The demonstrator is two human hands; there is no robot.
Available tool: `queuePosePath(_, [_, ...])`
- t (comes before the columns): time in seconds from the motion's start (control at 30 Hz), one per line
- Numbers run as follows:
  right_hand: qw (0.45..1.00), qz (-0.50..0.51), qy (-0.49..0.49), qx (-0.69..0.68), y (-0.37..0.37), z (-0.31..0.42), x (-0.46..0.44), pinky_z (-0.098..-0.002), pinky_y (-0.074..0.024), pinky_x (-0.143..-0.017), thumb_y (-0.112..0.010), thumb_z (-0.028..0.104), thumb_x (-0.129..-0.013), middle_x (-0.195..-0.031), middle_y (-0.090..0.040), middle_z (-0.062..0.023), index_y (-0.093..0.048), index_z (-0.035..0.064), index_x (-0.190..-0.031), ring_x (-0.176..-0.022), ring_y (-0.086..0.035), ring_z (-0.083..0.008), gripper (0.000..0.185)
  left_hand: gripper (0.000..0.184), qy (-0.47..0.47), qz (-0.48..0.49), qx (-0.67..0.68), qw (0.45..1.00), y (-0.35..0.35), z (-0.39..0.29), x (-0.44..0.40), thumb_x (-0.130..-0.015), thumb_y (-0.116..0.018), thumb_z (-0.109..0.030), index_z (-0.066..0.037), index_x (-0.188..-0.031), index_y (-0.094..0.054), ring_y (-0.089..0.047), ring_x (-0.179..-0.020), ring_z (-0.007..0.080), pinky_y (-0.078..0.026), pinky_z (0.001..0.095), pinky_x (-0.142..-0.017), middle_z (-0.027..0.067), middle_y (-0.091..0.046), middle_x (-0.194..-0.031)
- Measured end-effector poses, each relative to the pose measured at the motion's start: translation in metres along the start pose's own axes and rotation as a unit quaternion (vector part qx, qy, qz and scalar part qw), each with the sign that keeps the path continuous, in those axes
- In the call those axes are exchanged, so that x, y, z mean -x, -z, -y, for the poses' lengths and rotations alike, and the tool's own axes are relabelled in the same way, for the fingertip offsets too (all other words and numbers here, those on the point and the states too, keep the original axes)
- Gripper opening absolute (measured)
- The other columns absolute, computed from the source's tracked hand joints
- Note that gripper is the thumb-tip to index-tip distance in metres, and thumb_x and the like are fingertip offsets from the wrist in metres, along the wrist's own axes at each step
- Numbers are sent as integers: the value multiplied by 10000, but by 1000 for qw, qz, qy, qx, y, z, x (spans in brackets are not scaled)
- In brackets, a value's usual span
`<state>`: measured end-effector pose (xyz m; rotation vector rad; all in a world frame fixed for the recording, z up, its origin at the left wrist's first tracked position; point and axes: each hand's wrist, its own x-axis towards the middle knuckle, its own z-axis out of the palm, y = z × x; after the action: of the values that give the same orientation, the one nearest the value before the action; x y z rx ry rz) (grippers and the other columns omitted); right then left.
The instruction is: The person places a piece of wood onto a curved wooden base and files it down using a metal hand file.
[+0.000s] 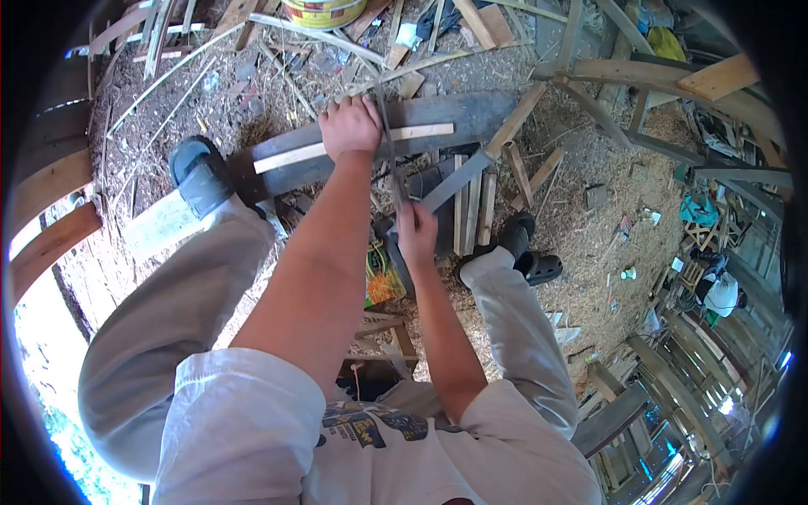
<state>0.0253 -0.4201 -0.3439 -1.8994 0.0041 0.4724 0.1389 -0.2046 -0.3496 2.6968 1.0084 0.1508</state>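
A pale wood strip (pixel 425 131) lies along a dark, wide plank (pixel 454 109) in front of me. My left hand (pixel 351 128) presses down on the strip, its fingers wrapped over the far side. Close beside that hand, a long thin saw (pixel 390 151) crosses the strip, seen almost edge-on. My right hand (pixel 417 234) is closed around the saw's near end; the handle is mostly hidden. A flat grey strip (pixel 459 180) slants away just right of my right hand.
Short wood pieces (pixel 487 206) stand right of my right hand. A yellow bucket (pixel 324 12) is at the top. My sandalled feet (pixel 202 178) flank the work, one by the plank's left end. Sawdust and scraps cover the ground; a timber frame (pixel 640 76) stands right.
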Motion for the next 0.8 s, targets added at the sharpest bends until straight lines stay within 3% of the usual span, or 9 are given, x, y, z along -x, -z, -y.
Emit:
queuePosePath(0.13, [993, 17, -63, -95, 13, -10, 32, -289, -314, -507, -571, 204, -1080, -604, -470, 42, -518, 38, -733, -538, -405, -59, 389, 423, 6, -4, -6, 1000, 0, 0, -3, -1075, -427, -356, -102, -987, -753, -676, -1015, 318, -476, 486, -919, 100, -741, -1038])
queuePosePath(0.2, [999, -3, -40, -2, 0, 2, -2, -367, -372, -555, -629, 226, -1024, -618, -506, -67, -602, -33, -810, -581, -462, -118, 337, 427, 6, 8, -7, 1000, 2, 1, 0, -1076, -425, -358, -101, -986, -754, -676, -1016, 319, -476, 485, -918, 100, -743, -1041])
queuePosePath(0.3, [995, 25, -73, -58, -9, 34, -29, -369, -366, -539, -622, 216, -1023, -603, -507, -59, -592, -31, -786, -554, -462, -120, 344, 434, 5, 23, 0, 1000, 5, 0, 3, -1078, -421, -360, -99, -984, -755, -674, -1026, 318, -477, 484, -927, 100, -747, -1049])
queuePosePath(0.43, [998, -3, -32, -59, 8, -13, 35, -343, -381, -552, -605, 180, -1025, -605, -508, -41, -617, -35, -807, -572, -466, -108, 306, 442, 12, 13, -10, 1000, 3, -1, -1, -1081, -419, -362, -96, -977, -756, -673, -1039, 317, -479, 485, -939, 104, -748, -1049])
queuePosePath(0.5, [989, 7, -109, -102, 12, -14, 44, -335, -385, -563, -596, 175, -1028, -615, -515, -37, -631, -43, -837, -586, -466, -105, 291, 447, 5, 2, -8, 1000, 0, 0, 0, -1082, -417, -367, -96, -974, -756, -673, -1039, 318, -479, 485, -936, 107, -745, -1043])
queuePosePath(0.53, [997, -3, -54, -59, 6, -3, 24, -328, -369, -560, -605, 183, -1036, -623, -506, -15, -606, -39, -819, -597, -454, -92, 311, 437, 5, 10, -20, 1000, 3, -1, -1, -1078, -423, -363, -100, -966, -754, -674, -1035, 317, -480, 483, -930, 110, -743, -1020])
queuePosePath(0.63, [1000, -11, -20, -7, -7, 20, -14, -318, -342, -551, -615, 189, -1045, -636, -479, 23, -569, -27, -787, -611, -431, -68, 340, 426, 4, 11, -10, 1000, 2, 2, 0, -1073, -429, -354, -102, -967, -756, -675, -1027, 317, -480, 480, -920, 117, -743, -999])
queuePosePath(0.7, [991, 16, -73, -111, -10, 36, -21, -316, -323, -547, -630, 180, -1040, -639, -467, 31, -528, -16, -754, -611, -410, -63, 362, 420, -3, 4, -2, 1000, 8, -3, 3, -1069, -430, -342, -100, -966, -757, -675, -1019, 319, -480, 477, -913, 117, -743, -977])
queuePosePath(0.8, [974, -11, -85, -210, 4, -34, 46, -313, -339, -545, -628, 171, -1033, -629, -462, 37, -611, -24, -809, -600, -433, -64, 297, 443, 6, 21, -25, 999, 4, -1, -2, -1080, -417, -359, -84, -1032, -762, -683, -1049, 323, -505, 492, -937, 108, -744, -1076])
